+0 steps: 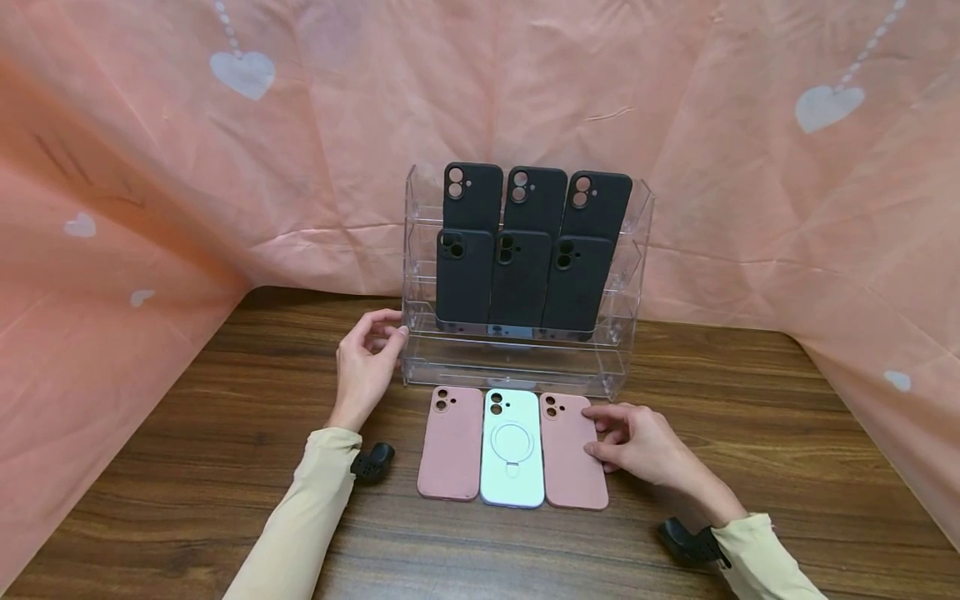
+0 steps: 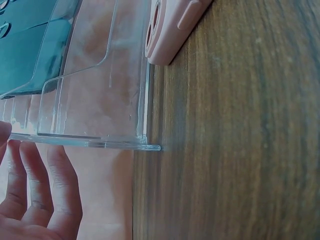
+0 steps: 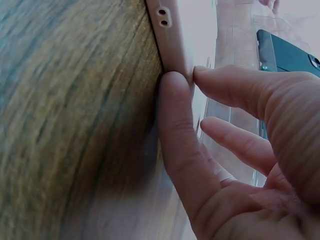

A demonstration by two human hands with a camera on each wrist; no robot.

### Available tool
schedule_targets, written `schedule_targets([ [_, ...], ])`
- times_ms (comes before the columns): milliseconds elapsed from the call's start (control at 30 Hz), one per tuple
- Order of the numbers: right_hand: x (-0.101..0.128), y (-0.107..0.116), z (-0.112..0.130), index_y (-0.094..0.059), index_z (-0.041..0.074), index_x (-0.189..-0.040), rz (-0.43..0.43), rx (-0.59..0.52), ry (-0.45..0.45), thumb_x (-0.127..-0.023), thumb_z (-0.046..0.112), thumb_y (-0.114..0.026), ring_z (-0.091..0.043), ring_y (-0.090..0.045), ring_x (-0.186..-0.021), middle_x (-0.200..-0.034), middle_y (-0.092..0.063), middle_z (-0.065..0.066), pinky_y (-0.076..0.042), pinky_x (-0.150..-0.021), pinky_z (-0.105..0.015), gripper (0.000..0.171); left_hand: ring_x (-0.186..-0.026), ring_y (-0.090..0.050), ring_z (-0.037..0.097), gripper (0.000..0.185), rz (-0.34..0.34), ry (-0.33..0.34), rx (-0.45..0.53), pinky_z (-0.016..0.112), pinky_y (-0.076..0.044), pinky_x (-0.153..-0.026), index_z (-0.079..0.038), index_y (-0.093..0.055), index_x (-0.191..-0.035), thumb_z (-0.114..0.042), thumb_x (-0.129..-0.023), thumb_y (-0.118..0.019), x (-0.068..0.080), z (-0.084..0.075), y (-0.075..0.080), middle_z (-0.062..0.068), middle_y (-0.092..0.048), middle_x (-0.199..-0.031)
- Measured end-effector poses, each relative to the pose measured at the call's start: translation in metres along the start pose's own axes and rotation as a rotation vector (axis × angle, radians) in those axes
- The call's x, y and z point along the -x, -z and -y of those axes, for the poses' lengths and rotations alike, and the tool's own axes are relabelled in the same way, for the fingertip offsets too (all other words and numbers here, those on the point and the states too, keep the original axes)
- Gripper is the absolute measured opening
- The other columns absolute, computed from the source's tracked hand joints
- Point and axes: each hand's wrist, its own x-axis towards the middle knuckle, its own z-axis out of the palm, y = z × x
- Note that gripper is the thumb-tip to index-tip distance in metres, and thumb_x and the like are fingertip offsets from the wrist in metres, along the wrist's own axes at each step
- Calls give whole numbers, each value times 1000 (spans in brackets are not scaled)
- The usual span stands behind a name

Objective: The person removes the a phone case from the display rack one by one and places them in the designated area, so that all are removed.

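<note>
My left hand (image 1: 366,362) holds the left side panel of a clear acrylic display stand (image 1: 517,375). Its fingertips meet the panel's outer face in the left wrist view, with the thumb at the panel's edge. Black phone cases (image 1: 465,283) lean in two rows on the stand's upper tiers. Before the stand, a pink phone case (image 1: 450,454), a white phone case (image 1: 512,487) with a ring, and a second pink phone case (image 1: 573,458) lie flat side by side. My right hand (image 1: 645,442) pinches the right edge of that second pink case.
The stand's lower tiers (image 1: 517,350) hold no cases. Brown wood-grain table (image 1: 187,467) surrounds everything. A pink cloth (image 1: 337,150) with white hearts hangs behind and at both sides.
</note>
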Motion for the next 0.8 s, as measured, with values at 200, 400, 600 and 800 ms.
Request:
schedule_targets([
  [200,1,2,4,-69,1,-126,-12,43,-3,-87,9,-79,-7,-67,-63,-109,-71,-18,-60,-55,-23,41,-74,-70,26,23,2,-2,0,20,-59,-56,1,-70,-117,-3,-94,-69,0,0,0,17,-67,-92],
  [400,1,9,7,-71,4,-122,-78,55,28,-89,11,-78,-8,-68,-62,-99,-74,-11,-58,-56,-23,34,-81,-69,42,23,2,-5,3,19,-58,-56,1,-70,-117,-3,-95,-69,1,-2,0,17,-66,-91],
  [600,-1,22,13,-69,5,-126,-179,30,90,-92,10,-75,-11,-71,-65,-95,-75,-9,-59,-62,-24,35,-75,-69,29,24,-2,3,6,17,-57,-55,1,-70,-118,-2,-94,-69,-3,7,0,17,-66,-92],
  [800,-9,34,21,-67,0,-126,-320,-64,190,-92,4,-74,-12,-73,-72,-102,-72,-19,-64,-61,-30,35,-70,-66,10,24,-4,-1,1,17,-57,-55,-5,-71,-119,-7,-95,-70,-11,30,-2,14,-66,-94],
])
